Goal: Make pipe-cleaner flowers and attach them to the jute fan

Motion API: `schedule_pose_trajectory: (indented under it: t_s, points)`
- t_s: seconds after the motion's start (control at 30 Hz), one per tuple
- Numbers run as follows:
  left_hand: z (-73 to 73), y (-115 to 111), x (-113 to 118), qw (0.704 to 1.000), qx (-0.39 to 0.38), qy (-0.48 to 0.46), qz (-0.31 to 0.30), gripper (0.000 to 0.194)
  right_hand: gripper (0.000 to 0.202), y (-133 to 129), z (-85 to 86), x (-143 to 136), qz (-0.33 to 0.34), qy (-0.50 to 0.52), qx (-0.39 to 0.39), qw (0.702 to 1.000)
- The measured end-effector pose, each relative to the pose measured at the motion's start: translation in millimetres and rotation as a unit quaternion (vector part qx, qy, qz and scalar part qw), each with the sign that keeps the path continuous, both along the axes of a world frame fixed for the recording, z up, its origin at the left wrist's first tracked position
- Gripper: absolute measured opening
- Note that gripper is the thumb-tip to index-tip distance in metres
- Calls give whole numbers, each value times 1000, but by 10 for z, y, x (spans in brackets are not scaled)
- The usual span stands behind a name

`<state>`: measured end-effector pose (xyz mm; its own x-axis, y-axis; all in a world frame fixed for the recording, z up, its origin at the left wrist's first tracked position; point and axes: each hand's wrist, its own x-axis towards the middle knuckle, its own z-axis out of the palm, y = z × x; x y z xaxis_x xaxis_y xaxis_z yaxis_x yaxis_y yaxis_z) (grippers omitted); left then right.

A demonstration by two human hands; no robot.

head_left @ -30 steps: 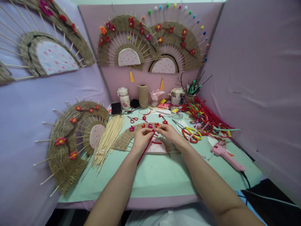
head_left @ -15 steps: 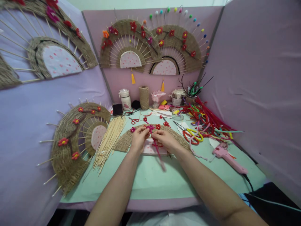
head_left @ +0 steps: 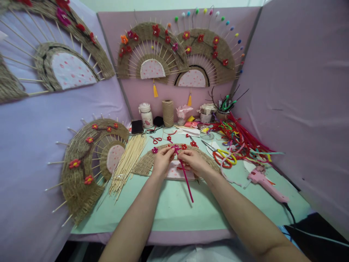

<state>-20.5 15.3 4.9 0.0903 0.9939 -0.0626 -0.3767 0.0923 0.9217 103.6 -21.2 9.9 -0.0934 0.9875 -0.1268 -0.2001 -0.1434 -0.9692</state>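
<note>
My left hand (head_left: 164,160) pinches the looped top of a magenta pipe cleaner (head_left: 187,183). Close beside it, my right hand (head_left: 191,160) is closed on the same pipe cleaner, just below the loops. Its straight tail hangs down toward the table's front. Both hands are over a half-round twine fan (head_left: 144,159) with a dotted pale centre (head_left: 173,173), which they partly cover. Small red and magenta pipe-cleaner flowers (head_left: 155,150) lie along the fan's upper edge.
Left of the fan lie thin wooden sticks (head_left: 128,160). To the right are yellow-and-red-handled scissors (head_left: 226,156), a pink glue gun (head_left: 267,185) and a heap of pipe cleaners (head_left: 240,134). A twine spool (head_left: 168,113) stands at the back. A decorated fan (head_left: 81,167) leans at left.
The pipe cleaner's tail has swung lower and now hangs straight and sharp, where it was blurred before. Both hands keep almost the same place; the view has shifted slightly.
</note>
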Motion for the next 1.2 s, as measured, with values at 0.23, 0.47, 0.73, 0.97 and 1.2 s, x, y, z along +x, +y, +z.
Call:
schedule_pose_trajectory:
  t_s: [0.23,0.47,0.73,0.97,1.2]
  points:
    - [-79,55,-37,995,44,86,16,30,18,47,33,104,11,73,-18,997]
    - [-72,49,-68,985,100,138,-5,25,19,53,67,139,44,117,-58,990]
    - [-50,25,-77,950,190,241,54,16,27,35,9,126,48,79,-43,995]
    - [-51,6,-70,937,212,273,56,15,30,58,-7,96,-7,102,-4,995]
    - [-124,68,-57,988,87,121,-27,25,31,51,35,77,-76,105,9,992]
